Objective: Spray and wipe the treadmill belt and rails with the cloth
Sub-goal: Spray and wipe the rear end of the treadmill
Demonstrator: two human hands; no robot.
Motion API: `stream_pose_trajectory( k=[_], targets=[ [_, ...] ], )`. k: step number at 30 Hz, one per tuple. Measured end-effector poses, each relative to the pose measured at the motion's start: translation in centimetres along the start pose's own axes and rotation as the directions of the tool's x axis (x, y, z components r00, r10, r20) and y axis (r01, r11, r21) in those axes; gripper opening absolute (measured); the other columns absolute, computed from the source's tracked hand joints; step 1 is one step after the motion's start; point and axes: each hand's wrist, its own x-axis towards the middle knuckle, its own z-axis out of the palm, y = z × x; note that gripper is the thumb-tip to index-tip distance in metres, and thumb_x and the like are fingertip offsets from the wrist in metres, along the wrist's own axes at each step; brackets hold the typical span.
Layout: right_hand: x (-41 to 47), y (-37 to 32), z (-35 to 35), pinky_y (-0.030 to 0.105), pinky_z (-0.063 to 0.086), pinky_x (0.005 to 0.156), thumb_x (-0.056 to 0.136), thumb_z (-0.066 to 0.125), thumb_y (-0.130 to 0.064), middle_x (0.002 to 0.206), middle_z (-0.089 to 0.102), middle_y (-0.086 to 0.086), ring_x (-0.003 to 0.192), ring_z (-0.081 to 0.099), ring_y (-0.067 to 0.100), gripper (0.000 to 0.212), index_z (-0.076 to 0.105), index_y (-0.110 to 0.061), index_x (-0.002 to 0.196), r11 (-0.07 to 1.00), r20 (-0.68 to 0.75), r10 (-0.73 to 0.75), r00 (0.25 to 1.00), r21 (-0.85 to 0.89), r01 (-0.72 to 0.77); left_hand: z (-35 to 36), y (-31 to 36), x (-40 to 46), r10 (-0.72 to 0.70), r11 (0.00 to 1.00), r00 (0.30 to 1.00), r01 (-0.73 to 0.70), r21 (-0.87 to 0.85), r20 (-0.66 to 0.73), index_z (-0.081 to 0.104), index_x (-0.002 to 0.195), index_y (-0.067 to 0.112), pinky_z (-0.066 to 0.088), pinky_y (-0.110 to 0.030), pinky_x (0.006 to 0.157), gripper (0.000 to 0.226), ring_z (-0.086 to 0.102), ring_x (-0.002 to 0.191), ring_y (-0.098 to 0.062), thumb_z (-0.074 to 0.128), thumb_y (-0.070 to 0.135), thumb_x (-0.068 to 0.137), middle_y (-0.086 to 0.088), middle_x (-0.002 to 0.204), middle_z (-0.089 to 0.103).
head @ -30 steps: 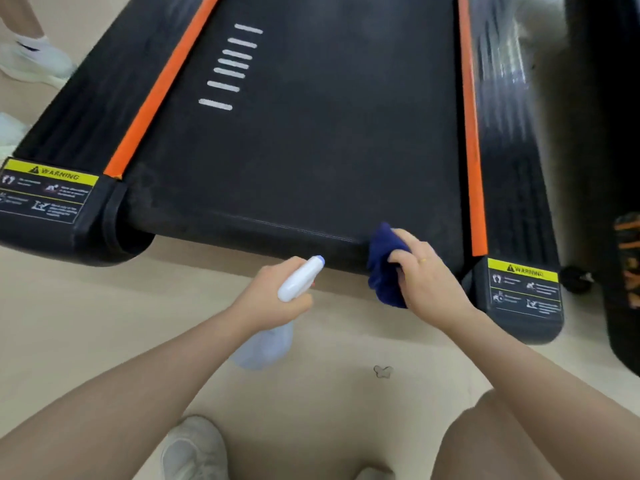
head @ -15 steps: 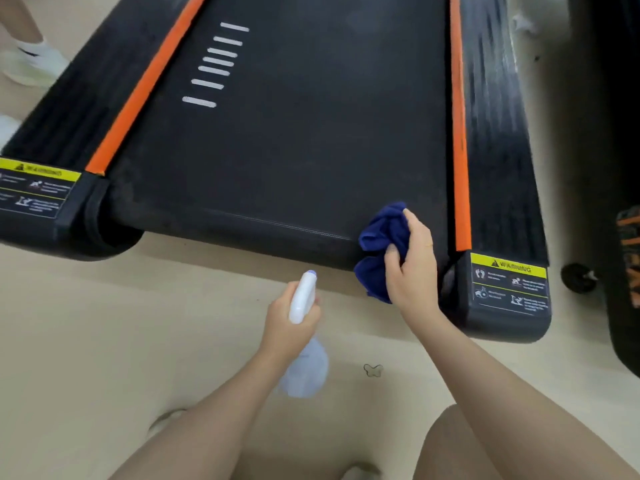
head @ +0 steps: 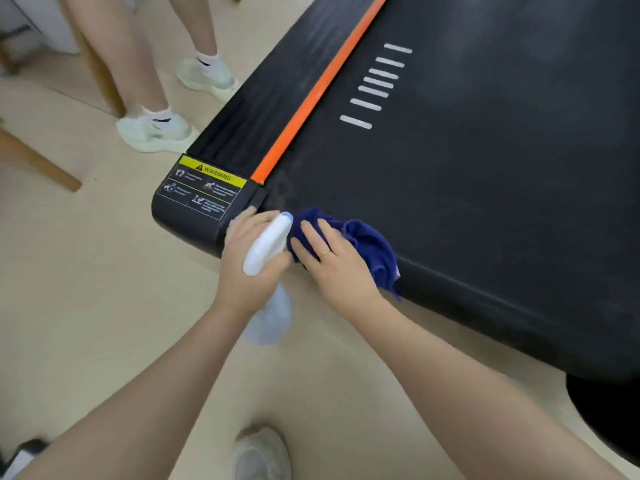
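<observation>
Looks like a home room or small indoor workout space, can't really pin it down further. The big giveaway is the treadmill [head: 485, 168]: wide black belt [head: 502, 209] with white dashes, an orange stripe [head: 311, 98] down the side rail, and a yellow WARNING sticker [head: 204, 188] on the rear end cap. It sits right on a smooth beige floor [head: 86, 289], no gym matting under it. Wooden furniture legs [head: 38, 161] off to the left feel more household than commercial gym. Another person stands beside it in white sneakers [head: 156, 133] and ankle socks, so sporty gear fits.
</observation>
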Motion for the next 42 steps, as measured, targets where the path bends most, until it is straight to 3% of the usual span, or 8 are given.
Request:
stream_pose_trajectory(
  k=[5, 11, 16, 19, 25, 29, 36, 42],
  targets=[
    [4.3, -0.3, -0.9, 0.045, 0.045, 0.093, 0.049, 0.083, -0.002, 0.129, 0.056, 0.018, 0.117, 0.053, 0.041, 0.079, 0.06, -0.009, 0.124, 0.939, -0.025, 0.338, 0.941, 0.083, -0.335, -3.4, -3.4, 2.6, -0.109, 0.994, 0.991, 0.108, -0.024, -0.071, 0.054, 0.129, 0.014, 0.026, -0.03, 0.111, 0.061, 0.031, 0.139, -0.015, 0.051, 0.019, 0.068, 0.01, 0.137, 0.044],
    [8.5, -1.1, -0.1, 0.045, 0.05, 0.086, 0.07, 0.059, -0.005, 0.12, 0.062, 0.02, 0.108, 0.059, 0.04, 0.041, 0.066, -0.002, 0.111, 0.997, -0.166, -0.062, 0.984, 0.035, 0.069, -4.3, -5.0, 3.8, -0.204, 0.954, 0.977, 0.184, -0.237, -0.065, 0.053, 0.109, 0.044, 0.034, -0.026, 0.106, 0.053, 0.042, 0.131, -0.016, 0.052, 0.013, 0.066, 0.004, 0.13, 0.054],
    [9.5, -1.2, -0.3, 0.046, 0.049, 0.083, 0.077, 0.057, -0.002, 0.121, 0.06, 0.022, 0.112, 0.056, 0.044, 0.038, 0.063, 0.0, 0.114, 0.934, -0.126, 0.343, 0.931, 0.152, -0.324, -4.5, -5.2, 4.3, -0.119, 0.97, 0.992, 0.107, -0.217, -0.046, 0.067, 0.102, 0.015, 0.039, -0.013, 0.078, 0.043, 0.052, 0.088, 0.003, 0.051, 0.007, 0.064, 0.013, 0.093, 0.057],
    [8.6, -1.5, -0.2, 0.045, 0.048, 0.085, 0.065, 0.069, -0.002, 0.122, 0.059, 0.023, 0.112, 0.056, 0.044, 0.05, 0.063, 0.001, 0.114, 0.985, -0.078, 0.15, 0.986, 0.095, -0.143, -4.5, -5.4, 4.8, -0.031, 0.99, 0.999, 0.033, -0.138, 0.017, 0.057, 0.085, 0.011, 0.035, -0.018, 0.072, 0.025, 0.049, 0.076, 0.003, 0.05, 0.006, 0.062, 0.012, 0.077, 0.051],
    [12.2, 0.3, -5.5, 0.0, 0.028, 0.079, 0.09, 0.044, 0.0, 0.12, 0.056, 0.004, 0.097, 0.046, -0.004, 0.034, 0.057, -0.007, 0.121, 0.775, -0.264, 0.529, 0.806, 0.538, -0.332, -6.5, -4.3, 5.3, -0.195, 0.917, 0.981, 0.181, -0.356, -0.004, 0.065, 0.104, 0.029, 0.039, -0.005, 0.065, 0.047, 0.055, 0.073, 0.007, 0.05, 0.01, 0.064, 0.026, 0.078, 0.063],
    [16.1, -4.8, -2.7, 0.036, 0.02, 0.11, 0.089, 0.046, -0.007, 0.134, 0.053, 0.008, 0.129, 0.043, 0.022, 0.039, 0.058, -0.012, 0.126, 0.905, -0.108, 0.031, 0.994, 0.425, 0.018, -8.1, -5.1, 7.0, -0.176, 0.9, 0.983, 0.184, -0.396, 0.057, 0.063, 0.115, 0.019, 0.041, -0.007, 0.077, 0.055, 0.059, 0.095, 0.002, 0.057, 0.017, 0.06, 0.012, 0.105, 0.065],
    [21.8, -0.7, -1.9, 0.049, 0.028, 0.106, 0.086, 0.045, -0.007, 0.13, 0.056, 0.015, 0.126, 0.044, 0.04, 0.038, 0.063, -0.008, 0.119, 0.92, -0.142, 0.26, 0.955, 0.336, -0.2, -9.1, -6.4, 7.3, -0.179, 0.922, 0.978, 0.205, -0.33, 0.106, 0.055, 0.117, 0.011, 0.041, -0.008, 0.069, 0.059, 0.057, 0.08, -0.002, 0.054, 0.01, 0.058, -0.003, 0.096, 0.06],
    [16.6, -3.6, -1.8, 0.048, 0.037, 0.1, 0.083, 0.035, -0.011, 0.117, 0.064, 0.015, 0.115, 0.055, 0.039, 0.041, 0.068, -0.004, 0.106, 0.893, -0.152, -0.179, 0.972, 0.39, 0.225, -9.0, -6.4, 7.2, -0.158, 0.908, 0.98, 0.193, -0.37, 0.123, 0.055, 0.11, 0.005, 0.042, -0.012, 0.07, 0.051, 0.056, 0.079, -0.008, 0.053, 0.007, 0.059, -0.002, 0.09, 0.059]
  ],
)
